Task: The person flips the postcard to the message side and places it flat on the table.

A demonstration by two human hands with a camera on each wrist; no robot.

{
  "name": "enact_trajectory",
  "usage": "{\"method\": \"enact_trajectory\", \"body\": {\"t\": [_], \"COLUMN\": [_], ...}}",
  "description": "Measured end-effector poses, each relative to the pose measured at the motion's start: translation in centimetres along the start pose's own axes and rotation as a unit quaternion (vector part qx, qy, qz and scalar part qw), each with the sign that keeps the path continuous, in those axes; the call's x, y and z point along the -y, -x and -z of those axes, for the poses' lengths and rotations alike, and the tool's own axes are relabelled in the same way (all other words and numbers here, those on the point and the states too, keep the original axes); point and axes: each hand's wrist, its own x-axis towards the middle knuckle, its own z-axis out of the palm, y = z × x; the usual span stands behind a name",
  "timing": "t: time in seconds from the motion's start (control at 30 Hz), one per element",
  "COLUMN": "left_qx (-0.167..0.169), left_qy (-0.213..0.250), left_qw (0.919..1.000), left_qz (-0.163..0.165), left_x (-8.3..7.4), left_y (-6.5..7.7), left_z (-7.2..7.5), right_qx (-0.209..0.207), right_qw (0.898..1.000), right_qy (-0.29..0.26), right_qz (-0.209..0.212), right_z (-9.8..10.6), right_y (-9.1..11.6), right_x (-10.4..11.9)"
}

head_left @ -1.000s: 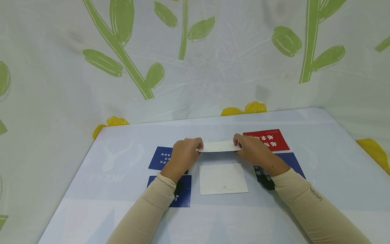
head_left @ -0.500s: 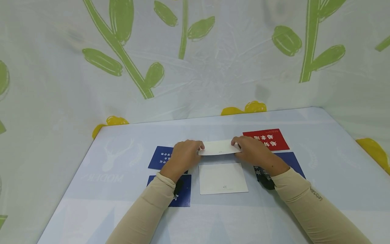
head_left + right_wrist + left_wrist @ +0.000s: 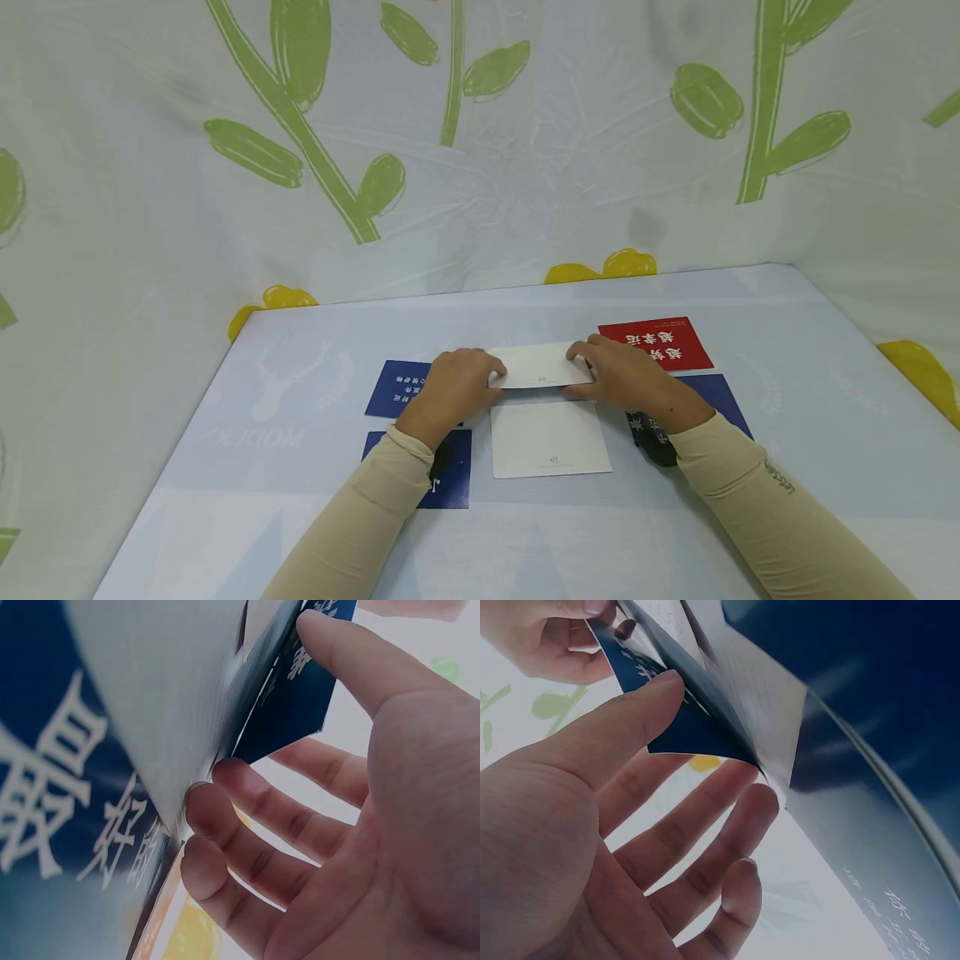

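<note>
On my head feed I see a pale printed table point(image 3: 300, 500): white card point(image 3: 551, 440) flat at lower centre, two blue cards point(image 3: 392, 392) left of it, red card point(image 3: 684, 343) right of centre, navy card point(image 3: 718, 398) below that.

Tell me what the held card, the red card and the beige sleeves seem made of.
Held card: probably stiff paper, matte-looking white on top; thin, with a slightly curved edge in the left wrist view.
Red card: likely printed cardstock, flat with white lettering; finish unclear.
Beige sleeves: seemingly smooth, stretchy fabric, close-fitting with soft creases.
</note>
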Motion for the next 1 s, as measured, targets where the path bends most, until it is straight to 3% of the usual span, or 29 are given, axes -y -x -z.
{"method": "enact_trajectory", "body": {"t": [0.33,1.0], "left_qx": [0.008,0.015], "left_qy": [-0.005,-0.055], "left_qw": [0.9999,0.9982], "left_qz": [-0.004,-0.019], "left_x": [0.07,-0.05], "left_y": [0.0,0.16], "left_z": [-0.11,-0.22], "right_qx": [0.01,0.019], "right_qw": [1.0,0.999], "right_qy": [-0.001,0.048], "right_qz": [-0.003,0.016], "right_z": [-0.01,-0.05], "right_y": [-0.07,0.25], "right_x": [0.04,-0.02]}}
